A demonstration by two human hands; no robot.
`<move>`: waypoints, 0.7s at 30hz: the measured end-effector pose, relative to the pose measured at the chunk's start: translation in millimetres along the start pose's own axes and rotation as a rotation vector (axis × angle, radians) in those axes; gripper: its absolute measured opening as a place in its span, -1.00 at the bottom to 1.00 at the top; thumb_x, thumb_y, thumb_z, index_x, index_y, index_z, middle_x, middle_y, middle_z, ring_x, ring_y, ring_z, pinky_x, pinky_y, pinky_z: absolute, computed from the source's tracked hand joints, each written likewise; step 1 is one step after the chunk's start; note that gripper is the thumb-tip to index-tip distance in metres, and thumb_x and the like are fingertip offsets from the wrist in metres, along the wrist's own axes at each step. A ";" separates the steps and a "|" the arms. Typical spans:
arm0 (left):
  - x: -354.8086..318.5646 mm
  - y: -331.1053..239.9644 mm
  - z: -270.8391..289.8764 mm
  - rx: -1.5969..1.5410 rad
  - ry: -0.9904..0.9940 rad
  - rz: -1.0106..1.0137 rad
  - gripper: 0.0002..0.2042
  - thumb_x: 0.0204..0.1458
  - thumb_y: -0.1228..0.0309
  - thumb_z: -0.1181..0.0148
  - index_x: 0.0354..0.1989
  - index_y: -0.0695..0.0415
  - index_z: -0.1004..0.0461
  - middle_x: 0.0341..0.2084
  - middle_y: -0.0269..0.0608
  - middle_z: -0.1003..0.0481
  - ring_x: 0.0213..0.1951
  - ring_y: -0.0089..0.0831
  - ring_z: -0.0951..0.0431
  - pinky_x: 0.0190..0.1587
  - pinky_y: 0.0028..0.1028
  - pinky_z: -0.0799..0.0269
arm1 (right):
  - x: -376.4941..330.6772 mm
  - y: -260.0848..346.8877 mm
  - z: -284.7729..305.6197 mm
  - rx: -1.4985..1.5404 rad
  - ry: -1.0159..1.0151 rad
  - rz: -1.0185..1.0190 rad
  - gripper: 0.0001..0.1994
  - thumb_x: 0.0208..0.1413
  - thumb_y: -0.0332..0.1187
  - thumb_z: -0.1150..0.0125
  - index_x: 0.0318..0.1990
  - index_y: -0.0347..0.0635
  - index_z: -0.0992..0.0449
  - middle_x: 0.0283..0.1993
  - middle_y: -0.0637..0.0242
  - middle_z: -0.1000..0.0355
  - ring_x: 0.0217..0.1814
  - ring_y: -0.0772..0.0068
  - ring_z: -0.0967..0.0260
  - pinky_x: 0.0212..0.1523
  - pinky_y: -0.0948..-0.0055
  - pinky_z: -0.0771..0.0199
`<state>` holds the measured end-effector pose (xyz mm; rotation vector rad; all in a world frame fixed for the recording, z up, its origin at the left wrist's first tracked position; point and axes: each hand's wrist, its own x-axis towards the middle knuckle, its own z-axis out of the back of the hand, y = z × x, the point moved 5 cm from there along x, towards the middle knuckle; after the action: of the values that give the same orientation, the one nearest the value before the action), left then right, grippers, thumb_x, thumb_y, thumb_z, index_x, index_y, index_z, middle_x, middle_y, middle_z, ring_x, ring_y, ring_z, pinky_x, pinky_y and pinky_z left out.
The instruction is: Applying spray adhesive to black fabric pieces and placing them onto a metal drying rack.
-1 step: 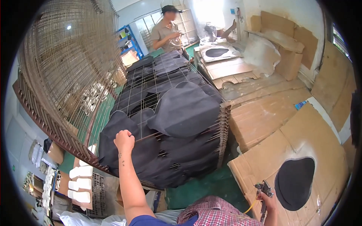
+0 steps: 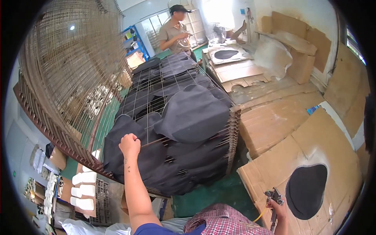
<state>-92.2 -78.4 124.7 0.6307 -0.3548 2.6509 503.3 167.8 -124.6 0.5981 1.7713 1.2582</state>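
The wire rack (image 2: 164,113), topmost of a stack, looks light but springy, best gripped along its near edge, where the left hand (image 2: 129,145) is clenched on it. Dark soft fabric pieces (image 2: 192,113) lie across it. The right hand (image 2: 279,209) grips a spray gun (image 2: 273,197) over the cardboard-covered bench (image 2: 274,117).

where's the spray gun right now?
Head view, lower right: the spray gun is in the right hand, beside the black oval piece on the cardboard sheet.
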 end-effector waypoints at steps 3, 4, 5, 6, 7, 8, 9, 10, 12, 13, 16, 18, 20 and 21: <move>11.2 -16.5 2.3 -0.133 -0.112 -0.088 -0.85 -0.22 0.35 -0.18 -0.51 0.17 -0.50 -0.49 -0.09 -0.49 -0.35 -0.13 -0.50 -0.26 -0.23 -0.40 | 5.0 -6.1 -9.4 -0.008 -0.006 0.003 -0.71 -0.07 -0.48 -0.11 -0.13 -0.29 -0.42 -0.42 0.34 -0.43 -0.45 0.50 -0.41 -0.37 0.48 -0.48; 13.2 -24.8 1.2 -0.215 -0.115 -0.119 -0.83 -0.21 0.35 -0.20 -0.49 0.19 -0.50 -0.52 -0.08 -0.49 -0.38 -0.14 -0.51 -0.27 -0.27 -0.41 | 7.9 -7.7 -10.8 -0.014 0.001 -0.007 -0.72 -0.07 -0.48 -0.12 -0.13 -0.30 -0.43 -0.41 0.34 -0.43 -0.44 0.50 -0.41 -0.37 0.48 -0.48; 13.9 -31.9 -2.7 -0.278 -0.069 -0.078 -0.78 -0.18 0.30 -0.23 -0.44 0.21 -0.51 -0.50 -0.07 -0.52 -0.39 -0.18 -0.54 -0.28 -0.32 -0.42 | 11.0 -8.3 -12.8 -0.022 0.005 -0.016 -0.72 -0.07 -0.48 -0.13 -0.14 -0.30 -0.43 -0.41 0.33 -0.43 -0.43 0.49 -0.42 -0.37 0.48 -0.48; 10.8 -37.6 -2.5 -0.414 -0.029 -0.061 -0.71 -0.14 0.24 -0.25 -0.35 0.23 -0.52 -0.46 -0.05 -0.54 -0.38 -0.25 -0.56 -0.27 -0.39 -0.43 | 13.9 -8.3 -17.9 -0.029 0.020 -0.020 -0.72 -0.07 -0.48 -0.13 -0.14 -0.30 -0.43 -0.41 0.33 -0.43 -0.43 0.49 -0.42 -0.37 0.48 -0.48; 9.4 -43.4 0.3 -0.514 -0.010 -0.032 -0.67 -0.10 0.22 -0.25 -0.29 0.25 -0.51 -0.45 -0.07 -0.55 -0.39 -0.30 -0.56 -0.26 -0.42 -0.43 | 15.1 -8.8 -23.1 -0.022 0.032 -0.019 -0.72 -0.06 -0.47 -0.14 -0.13 -0.30 -0.43 -0.40 0.33 -0.43 -0.42 0.49 -0.42 -0.37 0.46 -0.49; 7.4 -41.9 8.9 -0.580 -0.020 -0.013 -0.68 -0.12 0.26 -0.25 -0.28 0.25 -0.50 -0.44 -0.08 -0.54 -0.37 -0.28 -0.55 -0.24 -0.38 -0.42 | 17.2 -9.0 -27.4 -0.017 0.046 -0.018 -0.72 -0.05 -0.47 -0.15 -0.13 -0.30 -0.43 -0.40 0.32 -0.44 -0.41 0.49 -0.41 -0.36 0.45 -0.49; 6.1 -38.9 17.0 -0.645 -0.031 0.006 -0.69 -0.13 0.29 -0.25 -0.27 0.24 -0.49 -0.44 -0.10 -0.52 -0.36 -0.27 -0.53 -0.23 -0.33 -0.42 | 21.3 -10.3 -32.3 -0.019 0.051 -0.022 -0.72 -0.05 -0.47 -0.15 -0.13 -0.30 -0.43 -0.40 0.32 -0.44 -0.41 0.49 -0.41 -0.36 0.45 -0.49; 4.4 -31.0 26.2 -0.609 -0.117 -0.029 -0.70 -0.14 0.32 -0.26 -0.25 0.22 -0.49 -0.40 -0.12 -0.52 -0.32 -0.27 -0.52 -0.20 -0.34 -0.41 | 26.8 -10.7 -37.3 -0.034 0.075 -0.013 -0.71 -0.04 -0.48 -0.16 -0.11 -0.30 -0.42 -0.39 0.33 -0.43 -0.41 0.50 -0.41 -0.36 0.45 -0.50; 0.7 -1.5 41.7 -0.495 -0.226 -0.088 -0.70 -0.16 0.38 -0.27 -0.21 0.16 -0.49 -0.31 -0.15 -0.50 -0.19 -0.26 -0.46 -0.09 -0.34 -0.36 | 34.2 -6.1 -49.3 -0.053 0.102 -0.009 -0.71 -0.04 -0.49 -0.16 -0.09 -0.29 -0.42 -0.39 0.33 -0.42 -0.41 0.50 -0.41 -0.36 0.45 -0.50; 3.1 18.8 47.3 -0.411 -0.178 -0.073 -0.71 -0.12 0.38 -0.24 -0.18 0.14 -0.49 -0.27 -0.13 -0.50 -0.13 -0.23 -0.44 -0.03 -0.32 -0.32 | 36.0 -0.2 -62.1 -0.041 0.139 0.000 -0.69 -0.03 -0.51 -0.16 -0.07 -0.28 -0.41 -0.39 0.34 -0.41 -0.40 0.51 -0.40 -0.35 0.46 -0.51; 27.4 80.4 48.3 -0.440 -0.160 -0.031 -0.71 -0.03 0.31 -0.17 -0.11 0.09 -0.48 -0.20 -0.10 -0.49 -0.07 -0.19 -0.41 0.01 -0.34 -0.28 | 45.2 -0.7 -89.6 -0.062 0.231 -0.021 -0.68 -0.03 -0.53 -0.16 -0.05 -0.26 -0.40 -0.39 0.37 -0.39 -0.40 0.52 -0.40 -0.35 0.48 -0.51; 50.8 96.9 32.8 -0.238 0.036 -0.013 -0.65 0.08 0.12 0.00 -0.06 0.05 -0.46 -0.12 -0.11 -0.48 -0.01 -0.13 -0.38 0.06 -0.23 -0.23 | 52.0 -3.2 -104.8 -0.154 0.287 -0.033 -0.70 -0.04 -0.54 -0.17 -0.09 -0.26 -0.40 -0.39 0.39 -0.38 -0.40 0.55 -0.39 -0.36 0.50 -0.51; 54.2 94.5 17.2 -0.068 0.062 -0.043 -0.60 0.10 0.06 0.08 -0.06 0.05 -0.46 -0.13 -0.12 -0.48 0.00 -0.10 -0.36 0.07 -0.15 -0.19 | 49.4 8.5 -120.0 -0.179 0.308 -0.009 -0.71 -0.04 -0.54 -0.17 -0.10 -0.26 -0.40 -0.39 0.39 -0.38 -0.41 0.57 -0.38 -0.37 0.50 -0.51; 56.2 93.9 10.2 0.102 0.085 -0.072 -0.55 0.12 -0.01 0.17 -0.05 0.05 -0.46 -0.13 -0.13 -0.48 0.01 -0.07 -0.35 0.09 -0.07 -0.15 | 48.1 12.8 -127.1 -0.203 0.331 0.017 -0.72 -0.05 -0.54 -0.18 -0.12 -0.27 -0.41 -0.40 0.40 -0.38 -0.42 0.58 -0.38 -0.37 0.51 -0.50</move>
<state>-174.6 -147.9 146.0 0.5495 -0.1708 2.6292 369.0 145.0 -114.9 0.3012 1.8727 1.5985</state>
